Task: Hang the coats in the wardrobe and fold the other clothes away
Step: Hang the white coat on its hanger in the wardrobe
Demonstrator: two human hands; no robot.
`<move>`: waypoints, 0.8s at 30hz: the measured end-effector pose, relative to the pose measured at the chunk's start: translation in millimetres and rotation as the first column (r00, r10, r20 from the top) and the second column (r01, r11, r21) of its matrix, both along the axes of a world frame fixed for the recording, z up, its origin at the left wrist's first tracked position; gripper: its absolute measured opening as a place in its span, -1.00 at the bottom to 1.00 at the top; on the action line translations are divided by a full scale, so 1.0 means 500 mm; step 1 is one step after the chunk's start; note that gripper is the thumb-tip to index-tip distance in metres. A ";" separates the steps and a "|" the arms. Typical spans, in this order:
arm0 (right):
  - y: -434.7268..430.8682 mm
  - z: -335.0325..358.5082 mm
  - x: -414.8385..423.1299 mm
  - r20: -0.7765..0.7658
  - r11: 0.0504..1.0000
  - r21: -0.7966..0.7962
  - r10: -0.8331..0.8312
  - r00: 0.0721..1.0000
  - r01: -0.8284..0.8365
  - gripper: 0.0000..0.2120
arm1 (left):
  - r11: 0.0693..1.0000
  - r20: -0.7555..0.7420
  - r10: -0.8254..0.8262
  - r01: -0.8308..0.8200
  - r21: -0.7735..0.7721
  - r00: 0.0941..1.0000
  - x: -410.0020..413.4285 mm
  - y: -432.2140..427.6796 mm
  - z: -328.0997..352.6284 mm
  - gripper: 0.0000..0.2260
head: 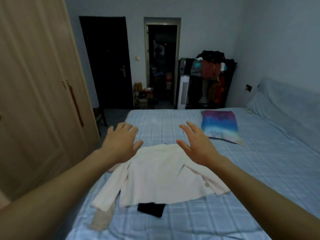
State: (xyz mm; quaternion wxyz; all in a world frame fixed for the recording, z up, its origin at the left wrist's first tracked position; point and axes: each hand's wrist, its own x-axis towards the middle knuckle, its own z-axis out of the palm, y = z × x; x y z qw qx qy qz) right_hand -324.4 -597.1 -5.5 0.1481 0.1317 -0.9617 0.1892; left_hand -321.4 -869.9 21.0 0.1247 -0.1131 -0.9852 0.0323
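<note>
Both hands, L (pixel 119 144) & R (pixel 197 144), spread above white top (pixel 164 177) on bed (pixel 242 187).

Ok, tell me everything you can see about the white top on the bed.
The white top is a long-sleeved garment of soft-looking cloth, spread flat but rumpled on the blue checked bed sheet, collar end away from the camera. One sleeve trails toward the bed's left edge. It lies over a black item and a beige garment. The left hand and right hand, both open, are over its far end; contact is unclear.
</note>
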 end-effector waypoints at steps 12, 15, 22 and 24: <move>0.109 -0.073 -0.238 0.060 0.992 0.026 -0.128 0.990 0.126 -0.43 | 0.992 0.017 -0.119 0.118 0.043 0.993 -0.291 0.096 -0.108 -0.53; 0.095 -0.092 -0.340 0.083 0.989 0.041 -0.144 0.986 0.141 -0.33 | 0.991 0.045 -0.116 0.113 0.071 0.992 -0.403 0.076 -0.143 -0.53; 0.069 -0.138 -0.562 0.145 0.986 0.029 -0.164 0.976 0.162 -0.42 | 0.990 0.156 -0.095 0.076 0.122 0.983 -0.621 0.029 -0.232 -0.51; 0.072 -0.158 -0.611 0.154 0.986 0.031 -0.169 0.974 0.166 -0.45 | 0.988 0.179 -0.102 0.078 0.136 0.978 -0.663 0.032 -0.260 -0.52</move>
